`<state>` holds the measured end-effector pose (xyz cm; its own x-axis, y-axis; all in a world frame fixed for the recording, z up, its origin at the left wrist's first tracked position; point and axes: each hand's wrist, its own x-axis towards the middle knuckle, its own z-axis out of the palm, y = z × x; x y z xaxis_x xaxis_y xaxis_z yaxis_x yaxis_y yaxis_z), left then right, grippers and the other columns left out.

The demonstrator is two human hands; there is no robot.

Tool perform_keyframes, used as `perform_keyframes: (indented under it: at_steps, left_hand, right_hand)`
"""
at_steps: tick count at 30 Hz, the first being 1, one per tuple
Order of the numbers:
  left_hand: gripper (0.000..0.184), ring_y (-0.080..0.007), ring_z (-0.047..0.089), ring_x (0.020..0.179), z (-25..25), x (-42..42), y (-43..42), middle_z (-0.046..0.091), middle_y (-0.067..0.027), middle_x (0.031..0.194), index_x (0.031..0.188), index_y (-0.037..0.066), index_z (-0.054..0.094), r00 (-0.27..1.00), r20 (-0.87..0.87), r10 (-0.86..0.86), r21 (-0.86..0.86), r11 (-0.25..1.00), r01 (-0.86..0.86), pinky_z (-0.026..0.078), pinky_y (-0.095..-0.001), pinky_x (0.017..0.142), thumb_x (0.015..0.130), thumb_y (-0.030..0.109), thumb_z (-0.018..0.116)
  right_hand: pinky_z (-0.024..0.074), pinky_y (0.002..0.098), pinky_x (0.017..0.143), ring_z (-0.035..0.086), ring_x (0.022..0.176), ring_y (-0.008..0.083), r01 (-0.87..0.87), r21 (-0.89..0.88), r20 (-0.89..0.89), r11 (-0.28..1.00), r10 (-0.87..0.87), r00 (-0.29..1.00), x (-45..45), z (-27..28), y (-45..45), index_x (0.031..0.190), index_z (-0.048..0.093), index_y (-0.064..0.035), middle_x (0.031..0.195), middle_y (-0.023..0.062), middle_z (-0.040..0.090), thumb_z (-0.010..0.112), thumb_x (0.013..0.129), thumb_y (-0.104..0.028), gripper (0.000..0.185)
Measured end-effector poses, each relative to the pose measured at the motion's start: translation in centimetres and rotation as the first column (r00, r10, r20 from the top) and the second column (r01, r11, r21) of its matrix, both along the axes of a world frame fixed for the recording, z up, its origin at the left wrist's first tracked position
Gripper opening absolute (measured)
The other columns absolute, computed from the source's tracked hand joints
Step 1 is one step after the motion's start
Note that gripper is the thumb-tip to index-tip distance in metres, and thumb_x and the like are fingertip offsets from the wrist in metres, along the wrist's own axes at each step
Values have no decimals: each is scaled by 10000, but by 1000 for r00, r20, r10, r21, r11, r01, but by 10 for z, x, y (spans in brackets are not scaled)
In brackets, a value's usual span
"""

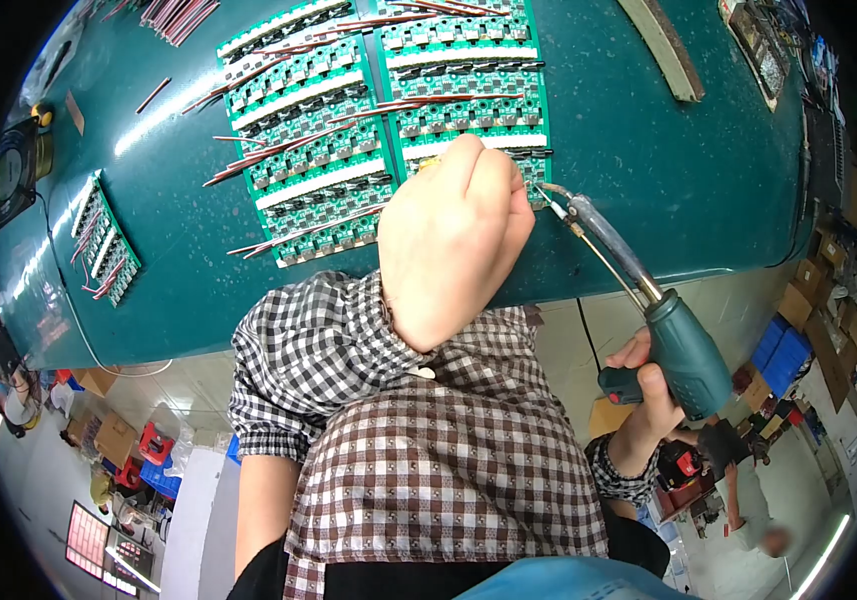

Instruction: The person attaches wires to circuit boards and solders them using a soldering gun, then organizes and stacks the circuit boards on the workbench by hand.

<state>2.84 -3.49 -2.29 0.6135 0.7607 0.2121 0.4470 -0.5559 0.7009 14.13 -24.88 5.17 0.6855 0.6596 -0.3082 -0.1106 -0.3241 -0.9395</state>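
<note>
In my right hand (pixel 654 395) is a green soldering gun (pixel 691 355), its grip wrapped by my fingers near a red button. The gun's bent metal tip and thin feed tube meet the lower right corner of the right-hand green circuit board panel (pixel 469 90). Over that panel's lower edge, my left hand (pixel 459 230) is closed, back of the hand up, beside the tip. Whatever its fingers pinch is hidden; a bit of yellow shows at their far side. Red, black and white wires lie in rows across this panel and the left-hand circuit board panel (pixel 314 140).
A smaller board (pixel 104 240) with wires lies at left on the green table (pixel 199 210). A wire bundle (pixel 179 18) is at the top left, a long bar (pixel 664 50) at the top right. A black fan (pixel 14 170) stands at the left edge. Other people are in the background.
</note>
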Motion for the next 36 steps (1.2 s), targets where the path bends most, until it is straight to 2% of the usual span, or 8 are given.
perform_keyframes:
  at_steps: [7, 10, 16, 19, 22, 25, 28, 36]
  left_hand:
    - [172, -228, 577, 619, 1, 0, -1, 565, -51, 741, 777, 73, 567, 1000, -9, 11, -25, 1000, -11, 461, -332, 534, 704, 31, 717]
    - [191, -244, 549, 577, -3, 2, -1, 496, -85, 699, 759, 56, 518, 998, 59, 11, 17, 1000, -12, 458, -336, 505, 679, 14, 686]
    - [177, -243, 557, 606, -5, 2, -2, 506, -85, 719, 772, 56, 534, 999, 42, 16, 46, 999, -18, 469, -335, 537, 690, 33, 689]
    - [172, -242, 559, 618, -5, 1, -2, 508, -82, 729, 776, 58, 539, 1000, 28, 4, 51, 999, -5, 468, -335, 548, 694, 41, 689]
    - [170, -236, 589, 645, -1, 2, -2, 563, -56, 742, 784, 69, 571, 1000, 8, 26, 2, 1000, -26, 463, -346, 545, 708, 29, 717]
    - [169, -241, 586, 652, -2, 3, -5, 556, -55, 746, 785, 69, 569, 999, -11, 49, 27, 998, -49, 459, -349, 548, 710, 37, 717]
    - [171, -243, 584, 660, -2, 4, -6, 556, -54, 756, 786, 70, 568, 998, -18, 60, 20, 998, -59, 458, -349, 552, 709, 43, 719]
    - [179, -239, 584, 655, -4, 4, -7, 557, -51, 764, 789, 73, 569, 997, -13, 76, 48, 996, -76, 456, -347, 548, 703, 45, 724]
  right_hand:
    - [511, 404, 776, 635, 702, 250, 12, 24, 7, 1000, -13, 1000, -1, -3, -2, 1075, 588, 108, 784, 134, 623, 737, 807, -197, 433]
    - [518, 404, 765, 635, 702, 250, -13, 12, 22, 1000, 13, 1000, 0, -3, -3, 1078, 586, 112, 782, 135, 622, 737, 807, -191, 433]
    - [526, 391, 738, 633, 692, 247, 18, 30, 25, 999, -19, 999, -2, -2, 1, 1067, 591, 112, 777, 134, 621, 739, 806, -186, 422]
    - [543, 343, 592, 594, 622, 229, 7, -23, 114, 1000, -4, 993, -3, -4, 3, 1008, 560, 119, 724, 110, 550, 706, 816, -273, 460]
    - [543, 341, 595, 594, 621, 230, -5, -25, 115, 1000, 8, 993, -2, -4, 2, 1031, 563, 118, 723, 106, 553, 708, 815, -269, 466]
    - [543, 340, 598, 595, 620, 230, -3, -29, 120, 1000, 7, 993, -2, -4, 0, 1039, 566, 114, 728, 105, 556, 711, 817, -268, 465]
    - [512, 395, 761, 626, 676, 242, 19, 11, 14, 1000, -19, 1000, -2, -1, 1, 1074, 594, 122, 756, 131, 627, 732, 803, -192, 437]
    - [509, 401, 781, 618, 671, 235, 22, 5, 20, 1000, -22, 1000, -4, 0, 2, 1105, 581, 128, 742, 125, 617, 724, 798, -172, 453]
